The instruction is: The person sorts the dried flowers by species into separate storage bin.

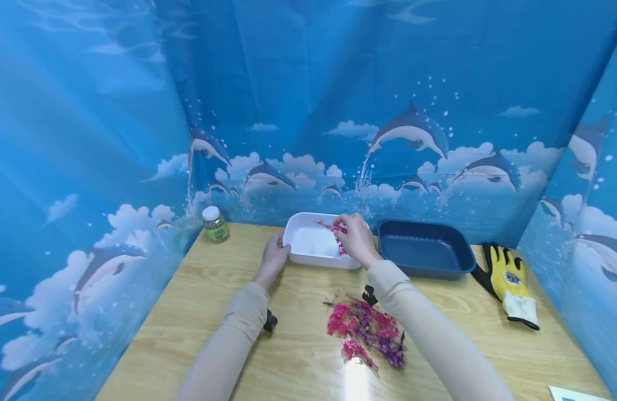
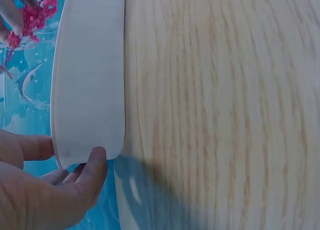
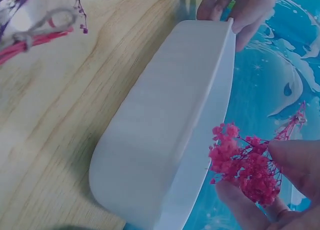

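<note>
A white tray [image 1: 308, 259] stands at the table's back, its side filling much of the right wrist view [image 3: 145, 110] and also seen in the left wrist view [image 2: 90, 70]. The left hand [image 1: 275, 257] grips its left end, thumb and fingers on the rim and wall [image 2: 55, 190]. Over the tray's right part the right hand [image 1: 356, 239] pinches a pink flower sprig [image 3: 245, 165] between thumb and fingers [image 3: 280, 190]. Pink and purple dried flowers [image 1: 366, 326] lie in a loose bunch on the table in front.
Right of the white tray stands a dark blue tray [image 1: 424, 245]. A yellow and black glove [image 1: 510, 278] lies at the right, and a white-lidded jar [image 1: 215, 225] stands at the back left corner. A dolphin-print curtain [image 1: 308, 111] hangs behind the wooden table [image 1: 188, 323].
</note>
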Motion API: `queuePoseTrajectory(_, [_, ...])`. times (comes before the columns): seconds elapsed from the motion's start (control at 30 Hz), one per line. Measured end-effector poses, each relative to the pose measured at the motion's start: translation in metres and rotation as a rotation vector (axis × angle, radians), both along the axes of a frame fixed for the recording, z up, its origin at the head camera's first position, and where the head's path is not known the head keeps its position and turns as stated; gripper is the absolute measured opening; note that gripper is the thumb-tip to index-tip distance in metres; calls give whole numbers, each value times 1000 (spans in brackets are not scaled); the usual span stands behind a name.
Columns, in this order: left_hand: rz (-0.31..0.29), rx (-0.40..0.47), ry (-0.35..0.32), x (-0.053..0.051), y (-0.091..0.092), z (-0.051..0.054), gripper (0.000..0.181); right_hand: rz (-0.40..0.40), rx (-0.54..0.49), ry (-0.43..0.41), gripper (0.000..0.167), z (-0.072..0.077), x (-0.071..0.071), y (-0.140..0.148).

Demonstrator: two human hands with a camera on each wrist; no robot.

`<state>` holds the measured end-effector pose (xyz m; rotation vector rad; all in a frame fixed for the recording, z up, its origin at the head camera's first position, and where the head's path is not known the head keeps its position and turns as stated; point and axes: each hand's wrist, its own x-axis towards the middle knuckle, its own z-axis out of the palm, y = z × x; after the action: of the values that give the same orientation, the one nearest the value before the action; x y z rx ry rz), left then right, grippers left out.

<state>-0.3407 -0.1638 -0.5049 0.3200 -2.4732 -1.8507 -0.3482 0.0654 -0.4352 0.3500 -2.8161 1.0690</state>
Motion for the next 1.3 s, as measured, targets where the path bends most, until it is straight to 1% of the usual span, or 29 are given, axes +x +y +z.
queuePoseTrajectory(0.2, [0, -3, 10, 0, 3, -3, 55, 20, 88, 39, 15, -5, -9, -10])
queuePoseTrajectory(0.4, [-3, -8, 11, 0, 5, -6, 52, 39, 155, 49, 12, -12, -14, -19])
queuePoseTrajectory(0.67, [-5, -1, 25, 3, 7, -6, 52, 58, 191, 47, 12, -19, -18, -26])
queuePoseTrajectory(0.9, [-7, 7, 0, 3, 6, -5, 53, 70, 217, 56, 16, -22, -19, -34])
queuePoseTrajectory(1.0, [-2, 8, 8, 3, 6, -5, 53, 87, 227, 43, 17, -21, -19, -37])
queuePoseTrajectory(1.17, [4, 10, 27, 2, 4, -5, 53, 149, 244, -6, 23, -20, -19, -40])
queuePoseTrajectory(1.3, [11, -2, 33, 1, 1, -5, 53, 169, 243, -39, 28, -17, -20, -40])
